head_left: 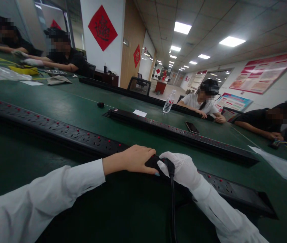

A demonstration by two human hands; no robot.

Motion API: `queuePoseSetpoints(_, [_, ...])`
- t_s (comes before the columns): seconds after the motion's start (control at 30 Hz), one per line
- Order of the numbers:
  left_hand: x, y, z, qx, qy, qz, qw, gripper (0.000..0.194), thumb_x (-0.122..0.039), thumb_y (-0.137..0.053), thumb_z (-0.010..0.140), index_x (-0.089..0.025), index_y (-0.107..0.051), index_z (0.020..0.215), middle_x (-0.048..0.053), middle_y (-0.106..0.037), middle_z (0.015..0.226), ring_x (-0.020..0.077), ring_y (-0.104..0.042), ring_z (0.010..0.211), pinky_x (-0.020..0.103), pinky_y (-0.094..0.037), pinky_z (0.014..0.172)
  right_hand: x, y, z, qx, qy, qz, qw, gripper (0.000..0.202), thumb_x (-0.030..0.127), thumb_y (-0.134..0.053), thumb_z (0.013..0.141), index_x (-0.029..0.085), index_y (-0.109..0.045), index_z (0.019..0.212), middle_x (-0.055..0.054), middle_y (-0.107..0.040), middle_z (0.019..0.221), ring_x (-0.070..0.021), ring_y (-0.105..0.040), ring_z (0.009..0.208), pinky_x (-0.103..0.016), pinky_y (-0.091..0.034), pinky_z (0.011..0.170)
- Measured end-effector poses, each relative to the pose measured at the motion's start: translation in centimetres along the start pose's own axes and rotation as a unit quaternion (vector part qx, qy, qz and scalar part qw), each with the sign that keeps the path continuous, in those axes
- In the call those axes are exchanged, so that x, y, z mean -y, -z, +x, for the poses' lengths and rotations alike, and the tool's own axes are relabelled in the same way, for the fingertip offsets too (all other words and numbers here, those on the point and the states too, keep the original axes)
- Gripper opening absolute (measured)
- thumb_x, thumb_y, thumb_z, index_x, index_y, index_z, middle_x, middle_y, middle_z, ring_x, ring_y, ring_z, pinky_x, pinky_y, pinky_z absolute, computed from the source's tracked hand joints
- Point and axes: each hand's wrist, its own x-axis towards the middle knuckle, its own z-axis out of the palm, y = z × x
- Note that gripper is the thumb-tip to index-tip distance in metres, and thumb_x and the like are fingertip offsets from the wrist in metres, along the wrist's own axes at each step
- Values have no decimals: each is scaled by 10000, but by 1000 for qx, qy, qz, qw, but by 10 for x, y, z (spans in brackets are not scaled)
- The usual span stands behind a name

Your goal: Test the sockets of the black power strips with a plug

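A long black power strip (64, 131) with rows of sockets and small red lights or buttons lies slantwise across the green table. My bare left hand (137, 158) grips it near the middle, thumb on the near side and fingers over the top. Just to the right, my right hand (182, 167), in a white dotted glove, is closed around a black plug (170, 166) at the strip's sockets. From the plug a thick black cord (173, 209) runs down toward me. My fingers hide how far the plug sits in the socket.
A second black power strip (184, 134) lies beyond, with a phone (192, 127), a water bottle (168, 102), a paper slip (139, 113) and a small black piece (100, 105) near it. Several people sit around the green table (57, 206). Clear plastic (280, 165) lies right.
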Motion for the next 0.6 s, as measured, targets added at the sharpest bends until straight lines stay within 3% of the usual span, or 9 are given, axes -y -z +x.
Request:
queuePoseSetpoints(0.27, [0, -2, 0, -2, -7, 4, 1000, 699, -709, -266, 722, -183, -419, 1157, 81, -582, 1036, 218, -566, 864, 309, -408, 711, 0, 0, 0, 4, -3, 3, 1000, 261, 419, -418, 820, 230, -590, 873, 9, -645, 767, -106, -592, 694, -200, -403, 654])
queuePoseSetpoints(0.6, [-1, -1, -1, 1, -9, 14, 1000, 765, -707, -248, 728, -200, -228, 1300, 90, -557, 1099, 228, -559, 907, 315, -394, 733, -3, -3, -1, -3, 13, 8, 1000, 274, 401, -423, 821, 223, -597, 935, -8, -650, 822, -113, -601, 740, -203, -425, 695])
